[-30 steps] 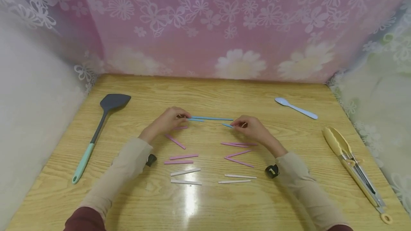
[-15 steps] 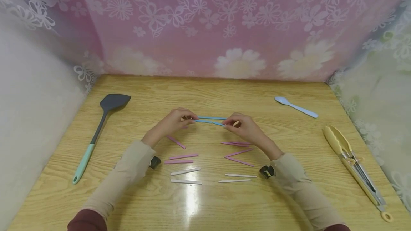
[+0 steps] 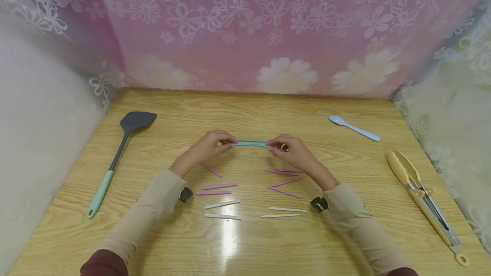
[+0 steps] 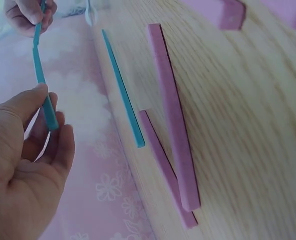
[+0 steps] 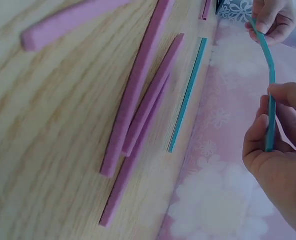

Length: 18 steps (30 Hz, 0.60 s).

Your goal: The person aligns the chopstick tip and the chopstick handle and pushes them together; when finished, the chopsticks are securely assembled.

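My left hand (image 3: 209, 144) pinches one slim blue chopstick piece (image 4: 39, 70) between thumb and fingers. My right hand (image 3: 293, 148) grips another blue chopstick piece (image 5: 271, 102) the same way. The two pieces meet end to end between the hands, at a slight angle; whether they are locked together cannot be told. Just behind them a long, tapered blue chopstick (image 4: 122, 90) lies on the table. In front of the hands are several purple chopstick pieces (image 3: 216, 187), some partly hidden under the left hand.
White chopstick pieces (image 3: 222, 216) lie nearer on the wooden table (image 3: 245, 250). A spatula (image 3: 115, 152) is at the left. A pale blue spoon (image 3: 354, 129) and tongs (image 3: 422, 199) lie at the right. A pink floral curtain (image 3: 215, 54) stands behind.
Both hands have come closer together, bringing the two blue chopstick pieces from a clear gap to meeting ends. In the last half second the hands barely moved.
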Available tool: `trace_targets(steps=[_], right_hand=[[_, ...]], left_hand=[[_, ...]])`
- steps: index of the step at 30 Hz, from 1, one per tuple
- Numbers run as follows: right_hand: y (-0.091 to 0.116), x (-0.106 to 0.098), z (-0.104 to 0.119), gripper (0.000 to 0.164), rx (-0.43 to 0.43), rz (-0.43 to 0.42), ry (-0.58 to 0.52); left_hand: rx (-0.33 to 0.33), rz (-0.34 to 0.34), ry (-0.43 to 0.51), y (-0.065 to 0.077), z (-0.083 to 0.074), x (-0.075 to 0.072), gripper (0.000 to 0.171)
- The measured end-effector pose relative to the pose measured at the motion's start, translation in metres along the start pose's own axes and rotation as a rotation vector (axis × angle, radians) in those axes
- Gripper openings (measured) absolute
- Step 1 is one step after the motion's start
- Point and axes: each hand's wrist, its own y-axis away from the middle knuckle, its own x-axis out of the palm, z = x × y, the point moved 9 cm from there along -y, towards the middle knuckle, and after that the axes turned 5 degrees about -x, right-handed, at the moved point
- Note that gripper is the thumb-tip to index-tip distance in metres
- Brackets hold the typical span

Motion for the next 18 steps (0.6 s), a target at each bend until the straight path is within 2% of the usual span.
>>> trace_targets(steps=[10,18], right_hand=[[-0.001,0.001,0.003,0.015,-0.073,-0.011,0.019],[-0.001,-0.001,0.009,0.012,-0.099,-0.060,0.020]], left_hand=[[-0.045,0.026,0.022,-0.001,0.000,0.006,0.025],[-0.009,0.018,0.021,-0.001,-0.008,0.009,0.026]])
